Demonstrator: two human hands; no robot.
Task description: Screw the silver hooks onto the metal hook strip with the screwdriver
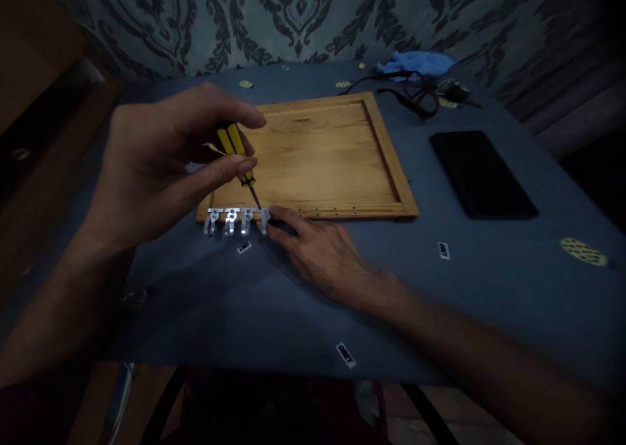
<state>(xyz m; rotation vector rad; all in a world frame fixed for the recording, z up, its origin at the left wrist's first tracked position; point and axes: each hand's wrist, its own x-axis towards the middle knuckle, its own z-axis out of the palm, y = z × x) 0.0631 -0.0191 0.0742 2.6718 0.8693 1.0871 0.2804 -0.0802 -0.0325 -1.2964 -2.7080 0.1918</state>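
A yellow and black screwdriver is held in my left hand, between thumb and fingers, with its tip pointing down at the metal hook strip. The strip has several silver hooks and lies along the near edge of a framed wooden board, on its left part. My right hand rests at the strip's right end, thumb and index finger around the last hook. Small holes show in the frame's near edge to the right of the fingers.
On the blue-grey covered table a black tablet-like object lies at the right. Dark glasses and a blue cloth are at the back right. A patterned surface rises behind the table.
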